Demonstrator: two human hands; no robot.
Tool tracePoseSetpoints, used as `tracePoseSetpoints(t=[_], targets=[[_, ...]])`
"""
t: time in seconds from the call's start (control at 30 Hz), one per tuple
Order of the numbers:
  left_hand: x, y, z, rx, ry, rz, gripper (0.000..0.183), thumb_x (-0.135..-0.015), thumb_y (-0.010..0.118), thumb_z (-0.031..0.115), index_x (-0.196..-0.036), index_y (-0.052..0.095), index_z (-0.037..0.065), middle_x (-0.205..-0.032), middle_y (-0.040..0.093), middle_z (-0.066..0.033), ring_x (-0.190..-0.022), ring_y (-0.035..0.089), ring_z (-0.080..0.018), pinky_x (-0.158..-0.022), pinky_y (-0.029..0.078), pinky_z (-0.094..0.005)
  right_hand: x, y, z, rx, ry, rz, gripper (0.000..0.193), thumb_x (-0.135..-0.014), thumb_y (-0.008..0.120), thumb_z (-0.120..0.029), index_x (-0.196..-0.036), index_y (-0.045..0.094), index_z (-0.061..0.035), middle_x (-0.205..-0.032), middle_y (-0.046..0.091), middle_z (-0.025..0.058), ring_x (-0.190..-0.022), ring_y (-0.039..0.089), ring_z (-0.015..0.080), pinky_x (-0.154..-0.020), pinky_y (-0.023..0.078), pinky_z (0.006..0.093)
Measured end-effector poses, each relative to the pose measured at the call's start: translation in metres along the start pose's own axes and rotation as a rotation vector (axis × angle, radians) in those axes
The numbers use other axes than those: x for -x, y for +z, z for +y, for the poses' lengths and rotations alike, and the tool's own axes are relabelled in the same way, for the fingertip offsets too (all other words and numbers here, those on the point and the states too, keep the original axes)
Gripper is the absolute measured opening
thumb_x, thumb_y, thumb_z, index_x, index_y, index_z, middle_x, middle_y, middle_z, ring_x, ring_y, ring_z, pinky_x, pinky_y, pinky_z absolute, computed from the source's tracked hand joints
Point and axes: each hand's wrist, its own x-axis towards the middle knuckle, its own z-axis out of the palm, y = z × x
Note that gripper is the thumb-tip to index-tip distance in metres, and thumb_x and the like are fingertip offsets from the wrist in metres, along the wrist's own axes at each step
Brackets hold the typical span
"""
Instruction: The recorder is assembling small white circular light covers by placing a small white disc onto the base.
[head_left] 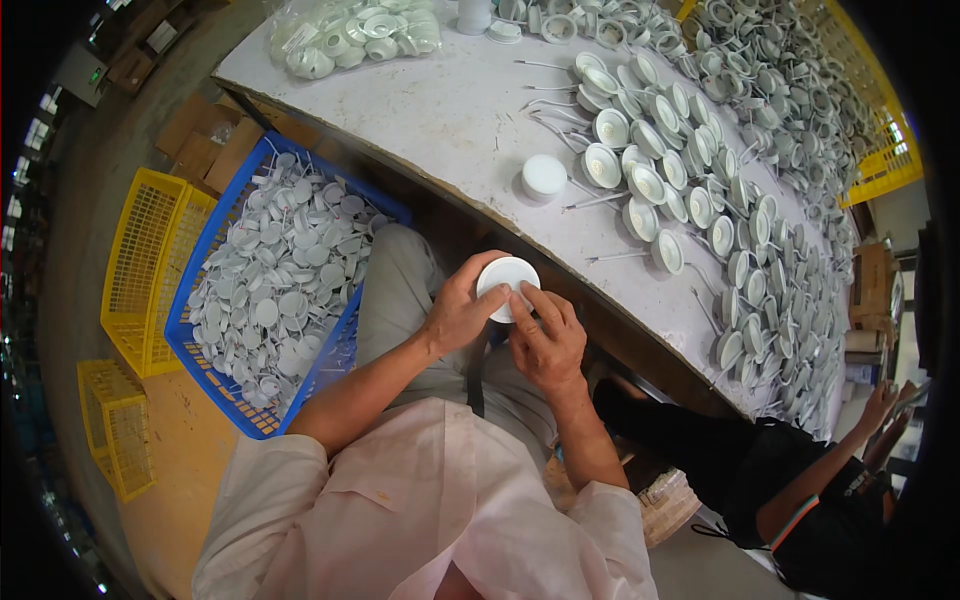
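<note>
In front of my lap I hold a round white downlight (508,270), its flat face turned up. My left hand (455,308) is closed round its left side, with the thumb on the face. My right hand (549,338) grips the near right edge, its fingers pressing on the face. Beyond it on the table (420,120) sits a small stack of white round covers (544,175). To the right of that stack lie rows of open white cup-shaped housings (648,183) with wires sticking out.
A blue crate (180,318) full of white discs with wires (270,270) stands left of my legs. Yellow crates (145,260) are beyond it. A bag of white cups (350,40) lies at the table's far left. Another person (800,490) is at the right.
</note>
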Motion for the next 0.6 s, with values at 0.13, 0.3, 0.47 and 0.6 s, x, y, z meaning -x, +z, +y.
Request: tracePoseSetpoints(t=[0.13,0.3,0.47,0.6], targets=[[0.003,0.000,0.005,0.005,-0.026,-0.002,0.039,-0.091,0.059,0.015,-0.126,0.048,0.002,-0.110,0.061,-0.0101,-0.101,0.058,-0.0166,-0.088,0.049,-0.0307,0.000,-0.001,-0.002,-0.010,-0.003,0.000,0.056,-0.057,0.068,0.007,-0.111,0.066,-0.0073,-0.113,0.062,0.0106,-0.083,0.062,0.0280,-0.069,0.053,0.0341],[0.003,0.001,0.004,-0.008,-0.026,-0.015,0.035,-0.090,0.057,0.011,-0.123,0.050,0.001,-0.107,0.062,-0.0103,-0.098,0.059,-0.0160,-0.086,0.049,-0.0297,0.008,0.003,0.003,0.035,-0.034,-0.011,0.048,-0.059,0.072,-0.002,-0.107,0.066,-0.0051,-0.111,0.063,0.0094,-0.078,0.062,0.0245,-0.067,0.053,0.0321],[0.007,-0.001,-0.010,-0.055,-0.074,0.016,0.035,-0.086,0.060,0.010,-0.120,0.053,0.001,-0.106,0.063,-0.0105,-0.097,0.060,-0.0161,-0.086,0.049,-0.0302,0.012,0.001,0.001,0.058,-0.034,-0.068,0.049,-0.061,0.073,-0.003,-0.109,0.065,-0.0043,-0.110,0.064,0.0107,-0.080,0.062,0.0249,-0.068,0.053,0.0329],[0.013,-0.023,-0.026,-0.072,-0.032,0.259,0.042,-0.080,0.070,0.012,-0.118,0.054,0.001,-0.105,0.063,-0.0097,-0.095,0.060,-0.0156,-0.084,0.049,-0.0295,0.005,-0.008,0.002,-0.120,0.081,-0.126,0.043,-0.068,0.074,-0.004,-0.109,0.064,-0.0023,-0.115,0.062,0.0124,-0.093,0.061,0.0309,-0.078,0.051,0.0369]])
